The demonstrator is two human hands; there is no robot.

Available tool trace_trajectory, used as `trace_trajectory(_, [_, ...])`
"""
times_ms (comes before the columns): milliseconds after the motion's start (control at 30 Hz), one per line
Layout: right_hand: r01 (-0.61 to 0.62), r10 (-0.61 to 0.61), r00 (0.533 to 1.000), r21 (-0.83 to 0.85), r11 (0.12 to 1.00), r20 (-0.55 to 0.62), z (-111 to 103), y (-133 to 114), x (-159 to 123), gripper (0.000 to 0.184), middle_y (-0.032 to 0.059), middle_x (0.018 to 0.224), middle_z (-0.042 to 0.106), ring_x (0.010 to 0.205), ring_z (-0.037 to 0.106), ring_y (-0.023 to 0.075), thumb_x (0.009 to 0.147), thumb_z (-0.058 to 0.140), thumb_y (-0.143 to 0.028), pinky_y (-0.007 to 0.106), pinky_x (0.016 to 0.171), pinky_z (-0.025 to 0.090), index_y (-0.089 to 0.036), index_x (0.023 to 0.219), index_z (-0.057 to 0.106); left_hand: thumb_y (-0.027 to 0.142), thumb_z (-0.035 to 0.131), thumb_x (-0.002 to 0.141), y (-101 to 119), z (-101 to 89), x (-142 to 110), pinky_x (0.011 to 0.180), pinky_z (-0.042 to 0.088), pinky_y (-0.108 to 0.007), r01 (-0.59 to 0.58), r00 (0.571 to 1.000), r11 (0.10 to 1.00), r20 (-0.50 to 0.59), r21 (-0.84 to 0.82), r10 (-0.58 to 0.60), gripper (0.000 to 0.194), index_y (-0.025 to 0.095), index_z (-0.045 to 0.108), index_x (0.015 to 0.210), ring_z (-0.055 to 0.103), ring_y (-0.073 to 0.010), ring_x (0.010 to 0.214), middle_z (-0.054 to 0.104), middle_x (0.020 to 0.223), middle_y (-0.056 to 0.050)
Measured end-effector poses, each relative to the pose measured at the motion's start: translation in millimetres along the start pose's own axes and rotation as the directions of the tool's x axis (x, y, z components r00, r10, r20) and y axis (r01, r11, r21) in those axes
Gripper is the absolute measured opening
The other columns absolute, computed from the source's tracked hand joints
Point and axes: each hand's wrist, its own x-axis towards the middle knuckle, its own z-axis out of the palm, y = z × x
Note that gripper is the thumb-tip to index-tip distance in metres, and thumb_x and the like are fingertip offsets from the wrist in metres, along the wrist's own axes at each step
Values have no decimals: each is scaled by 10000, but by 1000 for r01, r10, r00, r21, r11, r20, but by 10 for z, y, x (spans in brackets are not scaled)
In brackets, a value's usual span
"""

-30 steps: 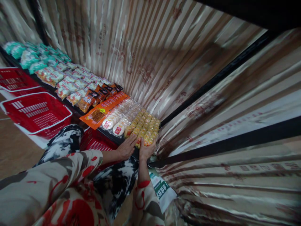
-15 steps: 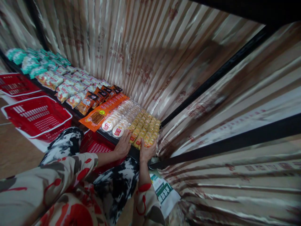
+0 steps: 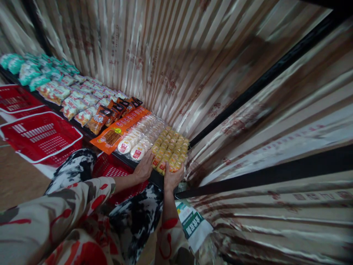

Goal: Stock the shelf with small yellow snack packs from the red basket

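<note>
Rows of yellow-wrapped snack packs (image 3: 170, 149) lie at the right end of a low black shelf. My right hand (image 3: 173, 178) is wrapped round the near right pack, its thumb on top and its fingers along the outer side. At the near left corner of the yellow packs, my left hand (image 3: 143, 168) rests with its fingers stretched out against their side. Just left of that hand are clear packs of round white crackers (image 3: 138, 151) with red labels. An orange flat packet (image 3: 110, 138) lies beside them.
Further left on the shelf are orange-brown bags (image 3: 97, 119), white snack bags (image 3: 73, 105) and teal bags (image 3: 29, 73). Red baskets (image 3: 41, 138) stand in front at the left. A striped curtain (image 3: 176, 62) hangs behind, and black rack bars (image 3: 261, 82) cross the right side.
The view has shifted slightly, so the shelf's left part sits a little further left. Both hands stay at the yellow packs, with no clear movement of the packs.
</note>
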Motion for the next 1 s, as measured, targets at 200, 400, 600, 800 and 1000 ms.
trace_trajectory(200, [-21,21,1000,-1,1000,0,17,8,-10,852,246,1289,469,1239,407,321,729,537,-648,461,1018,327,-50,1314,375,153,324,898,62,2,-30,1111,248,-536,-52,999,991,23,122,50,702,127,-101,1456,-27,-300,1410,-3,1536,-193])
trace_trajectory(400, [-22,22,1000,7,1000,0,4,-9,-6,834,236,1292,472,1238,413,311,732,548,-632,463,1018,333,-65,1317,372,184,324,913,88,-44,-10,1106,262,-527,-73,997,982,30,172,68,684,103,-78,1460,-14,-300,1412,22,1537,-187])
trace_trajectory(600, [-31,31,999,15,999,12,2,-4,-3,841,236,1295,470,1236,414,309,729,562,-620,460,1019,336,-59,1325,368,213,361,910,169,-58,198,1117,226,-505,-190,982,954,62,231,181,625,79,98,1461,35,-279,1417,186,1513,-185])
trace_trajectory(800, [-36,35,999,6,999,29,-18,-26,-4,806,235,1314,452,1250,403,296,747,559,-589,461,1024,326,-68,1328,356,320,389,913,201,22,452,1129,168,-501,-159,985,948,109,277,133,532,151,324,1414,91,-277,1415,247,1507,-123])
trace_trajectory(1000, [-38,38,999,-8,999,30,-33,-29,0,762,229,1314,455,1245,413,294,761,556,-556,461,1013,334,-88,1330,360,370,392,908,162,69,474,1134,157,-494,-152,983,947,144,282,114,505,148,425,1360,187,-290,1393,366,1457,-100])
